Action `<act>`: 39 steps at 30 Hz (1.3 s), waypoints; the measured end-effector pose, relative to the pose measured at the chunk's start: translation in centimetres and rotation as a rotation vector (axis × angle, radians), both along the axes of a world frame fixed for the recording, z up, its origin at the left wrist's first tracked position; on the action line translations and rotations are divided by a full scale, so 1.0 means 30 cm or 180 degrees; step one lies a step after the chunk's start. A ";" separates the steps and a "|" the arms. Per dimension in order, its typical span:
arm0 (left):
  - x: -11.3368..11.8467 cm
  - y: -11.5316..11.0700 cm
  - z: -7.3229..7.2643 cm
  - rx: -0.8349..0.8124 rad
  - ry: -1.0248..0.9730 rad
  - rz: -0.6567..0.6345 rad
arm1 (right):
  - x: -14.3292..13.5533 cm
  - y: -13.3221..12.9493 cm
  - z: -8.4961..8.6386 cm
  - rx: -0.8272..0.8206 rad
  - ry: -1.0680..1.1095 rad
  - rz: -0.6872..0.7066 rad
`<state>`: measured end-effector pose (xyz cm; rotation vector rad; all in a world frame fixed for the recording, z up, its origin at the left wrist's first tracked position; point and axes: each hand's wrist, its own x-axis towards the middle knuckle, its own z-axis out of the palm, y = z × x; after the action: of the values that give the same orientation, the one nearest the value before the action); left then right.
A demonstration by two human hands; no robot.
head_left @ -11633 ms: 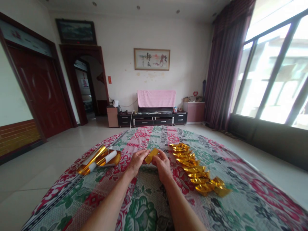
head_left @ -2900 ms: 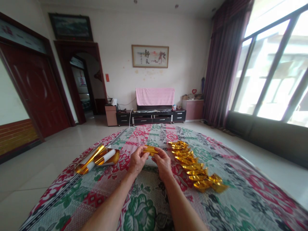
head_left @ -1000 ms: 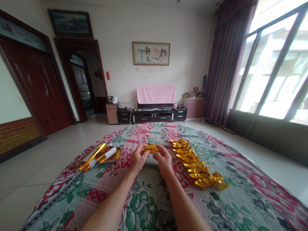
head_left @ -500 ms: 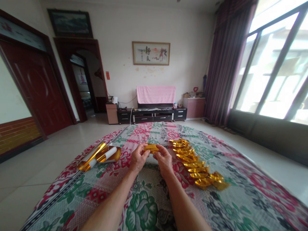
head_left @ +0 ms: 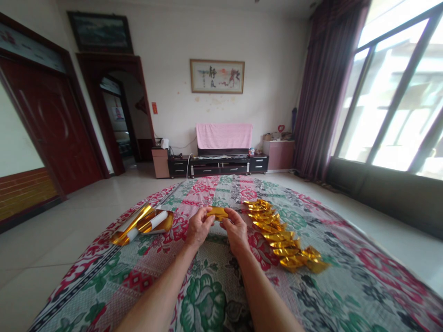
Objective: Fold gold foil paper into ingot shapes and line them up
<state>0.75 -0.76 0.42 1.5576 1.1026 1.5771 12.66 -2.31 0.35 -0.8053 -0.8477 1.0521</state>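
A small folded piece of gold foil paper [head_left: 218,212] is stretched level between my two hands, just above the flowered cloth [head_left: 204,299]. My left hand [head_left: 200,227] pinches its left end with thumb and fingers. At the opposite end my right hand [head_left: 236,229] grips it the same way. To the right of my hands lies a row of several folded gold foil ingots [head_left: 277,236], shaped like little boats. Curled sheets of gold foil paper [head_left: 152,222] with white backs rest on the cloth to the left.
Beyond the cloth's far edge stands a black TV cabinet [head_left: 221,168], and a pink cloth [head_left: 224,136] drapes the screen on it. A dark purple curtain [head_left: 311,101] hangs beside the window on the right. Pale floor tiles [head_left: 38,249] surround the cloth.
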 end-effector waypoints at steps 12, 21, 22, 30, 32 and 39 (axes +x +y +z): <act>0.001 0.000 -0.005 -0.0015 0.0231 0.0101 | 0.000 0.015 -0.018 -0.0044 -0.0171 -0.0049; -0.004 -0.005 -0.005 -0.0090 0.1360 0.0798 | 0.005 0.029 -0.027 -0.0283 -0.1796 -0.0739; -0.004 -0.006 -0.004 -0.0168 0.1449 0.0851 | 0.005 0.024 -0.021 -0.0354 -0.2038 -0.0831; 0.006 -0.016 0.011 -0.0572 0.1962 0.0943 | -0.001 -0.023 0.019 -0.0480 -0.3217 -0.1062; 0.007 -0.018 0.013 -0.0606 0.2065 0.0945 | -0.002 -0.031 0.024 -0.0462 -0.3421 -0.1069; 0.016 -0.026 0.026 -0.0613 0.2358 0.1032 | -0.008 -0.052 0.043 -0.0612 -0.3917 -0.1077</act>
<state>1.23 -1.54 1.19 1.9526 1.9199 1.0264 12.42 -3.87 1.63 -1.7416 -1.5526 0.2373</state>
